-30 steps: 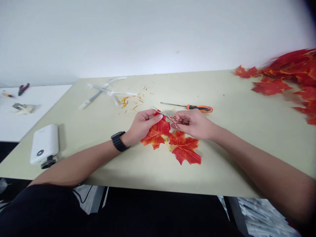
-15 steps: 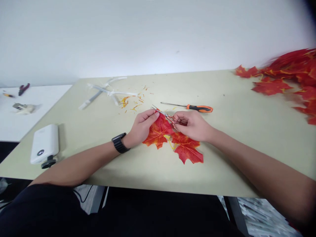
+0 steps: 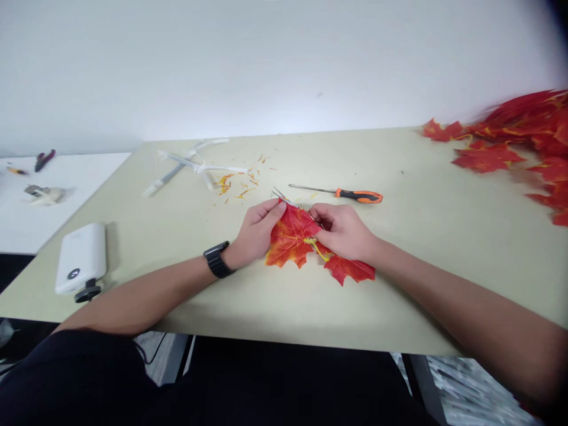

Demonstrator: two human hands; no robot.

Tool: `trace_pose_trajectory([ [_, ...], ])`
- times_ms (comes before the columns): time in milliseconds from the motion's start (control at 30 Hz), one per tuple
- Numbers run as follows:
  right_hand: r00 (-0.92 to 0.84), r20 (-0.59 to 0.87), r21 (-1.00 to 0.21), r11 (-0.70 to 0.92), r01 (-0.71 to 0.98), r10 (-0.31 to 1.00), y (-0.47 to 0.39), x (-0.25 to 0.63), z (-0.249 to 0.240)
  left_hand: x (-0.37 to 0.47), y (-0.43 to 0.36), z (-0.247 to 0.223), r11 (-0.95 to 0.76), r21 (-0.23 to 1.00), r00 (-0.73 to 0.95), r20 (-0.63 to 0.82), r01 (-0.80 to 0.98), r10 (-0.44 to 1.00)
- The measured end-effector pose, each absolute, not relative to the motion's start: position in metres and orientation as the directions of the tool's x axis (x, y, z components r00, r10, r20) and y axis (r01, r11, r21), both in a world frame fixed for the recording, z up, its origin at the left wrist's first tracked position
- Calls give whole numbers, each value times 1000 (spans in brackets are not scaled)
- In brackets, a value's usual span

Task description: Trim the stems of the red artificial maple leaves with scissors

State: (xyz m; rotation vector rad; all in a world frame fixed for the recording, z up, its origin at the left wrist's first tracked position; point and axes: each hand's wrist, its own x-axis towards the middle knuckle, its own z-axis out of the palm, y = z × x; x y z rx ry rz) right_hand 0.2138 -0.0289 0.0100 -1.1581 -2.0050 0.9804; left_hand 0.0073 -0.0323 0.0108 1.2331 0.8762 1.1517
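Between thumb and fingers, my left hand (image 3: 257,231) pinches the upper left edge of a red-orange artificial maple leaf (image 3: 293,236). The small scissors (image 3: 285,199) are held in my right hand (image 3: 344,231), with their blades pointing up and left beside the left fingertips. The leaf covers much of the scissors, and the handles are mostly hidden by my right fingers. A yellow stem (image 3: 320,251) joins this leaf to another red leaf (image 3: 348,269) below my right hand.
An orange and black screwdriver (image 3: 359,195) lies beyond my hands. Yellow-orange scraps (image 3: 225,184) lie near clear plastic tubes (image 3: 177,168). At left are a white power bank (image 3: 82,257) and pliers (image 3: 43,161) on a white surface; red leaves (image 3: 541,130) are heaped at right.
The leaf has shifted right and spread over the scissors, covering more of them. The lower leaf has moved slightly right and up. Both hands remain nearly in place.
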Motion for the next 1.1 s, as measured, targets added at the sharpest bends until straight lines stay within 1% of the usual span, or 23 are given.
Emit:
trace_pose_trajectory([
  [433, -414, 133, -829, 330, 453, 901, -32, 213, 10, 8, -33, 12, -9, 981, 258, 60, -196, 964],
  [600, -417, 131, -827, 331, 454, 899, -31, 213, 10, 7, -32, 8, -21, 982, 233, 66, -190, 970],
  [867, -408, 134, -864, 308, 398, 903, -31, 211, 10, 5, -31, 5, -49, 982, 248, 94, -181, 964],
  [1000, -366, 156, -889, 292, 352, 917, -29, 213, 10, 5, -32, 5, -72, 986, 227, 106, -152, 968],
  [1100, -319, 181, -881, 297, 368, 930, -25, 215, 11, 4, -31, 5, -84, 987, 215, 113, -136, 970],
])
